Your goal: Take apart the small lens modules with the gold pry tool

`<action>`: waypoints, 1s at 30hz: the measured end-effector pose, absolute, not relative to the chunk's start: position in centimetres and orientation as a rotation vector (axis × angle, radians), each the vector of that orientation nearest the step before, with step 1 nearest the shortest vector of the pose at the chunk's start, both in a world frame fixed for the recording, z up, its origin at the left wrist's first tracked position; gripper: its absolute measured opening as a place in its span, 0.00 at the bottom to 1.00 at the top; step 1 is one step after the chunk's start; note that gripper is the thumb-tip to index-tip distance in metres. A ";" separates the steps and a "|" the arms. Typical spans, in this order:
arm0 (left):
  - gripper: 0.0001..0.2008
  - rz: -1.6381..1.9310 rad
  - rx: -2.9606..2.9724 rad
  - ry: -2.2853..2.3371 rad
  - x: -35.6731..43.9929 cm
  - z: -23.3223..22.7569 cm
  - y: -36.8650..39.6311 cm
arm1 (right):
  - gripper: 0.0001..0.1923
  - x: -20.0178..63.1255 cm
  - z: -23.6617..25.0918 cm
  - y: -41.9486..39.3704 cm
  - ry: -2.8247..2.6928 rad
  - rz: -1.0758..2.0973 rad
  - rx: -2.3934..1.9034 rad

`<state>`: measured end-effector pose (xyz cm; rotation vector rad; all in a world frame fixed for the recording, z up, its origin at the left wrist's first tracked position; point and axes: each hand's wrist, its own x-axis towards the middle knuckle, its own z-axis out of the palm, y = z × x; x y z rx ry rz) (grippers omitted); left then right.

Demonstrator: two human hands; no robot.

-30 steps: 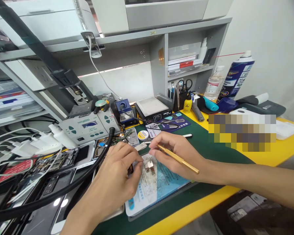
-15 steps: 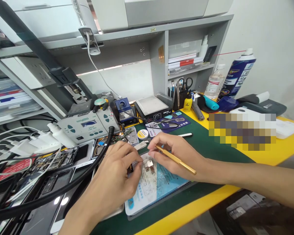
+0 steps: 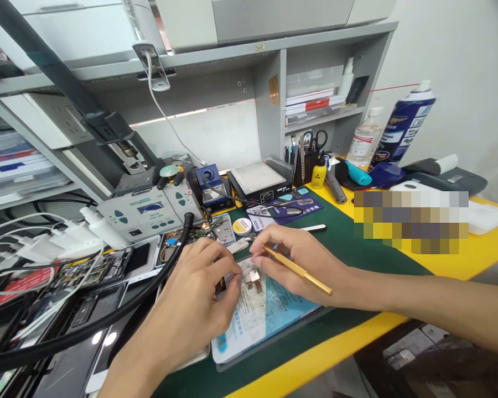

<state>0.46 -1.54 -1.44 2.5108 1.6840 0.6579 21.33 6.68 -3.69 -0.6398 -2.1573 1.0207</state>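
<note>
My right hand [image 3: 302, 260] is closed round a slim gold pen-shaped tool [image 3: 299, 269], held like a pen; its working tip is hidden by my fingers. My left hand [image 3: 201, 293] has thumb and forefinger brought together in a pinch. A small dark part [image 3: 221, 285] shows partly behind those fingers, and I cannot make out what it is. Between my hands lies a small silvery component with brown flex tabs [image 3: 254, 278]. It rests on a worn white-and-blue booklet or pad [image 3: 249, 331] that lies on the green mat [image 3: 348, 243].
A thick black hose [image 3: 120, 326] arches over phones and boards on the left. Behind stand a grey rework station [image 3: 143, 213], a soldering iron stand [image 3: 211, 188] and a flat heating plate [image 3: 259, 179]. Tools, a yellow bottle [image 3: 318, 174] and a spray can [image 3: 402, 130] stand at the back right.
</note>
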 end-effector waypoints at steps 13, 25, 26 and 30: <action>0.07 0.618 2.557 1.692 0.4 -1.5 -1.6 | 0.03 21.2 -3.2 6.7 -2.227 0.993 -0.558; 0.08 0.660 2.552 1.694 0.4 -1.5 -1.5 | 0.03 21.1 -2.8 6.5 -2.248 0.976 -0.584; 0.08 0.665 2.553 1.693 0.4 -1.5 -1.5 | 0.03 21.1 -2.8 6.5 -2.254 0.975 -0.586; 0.08 0.683 2.558 1.680 0.5 -1.3 -1.7 | 0.03 21.1 -2.8 6.5 -2.258 0.969 -0.583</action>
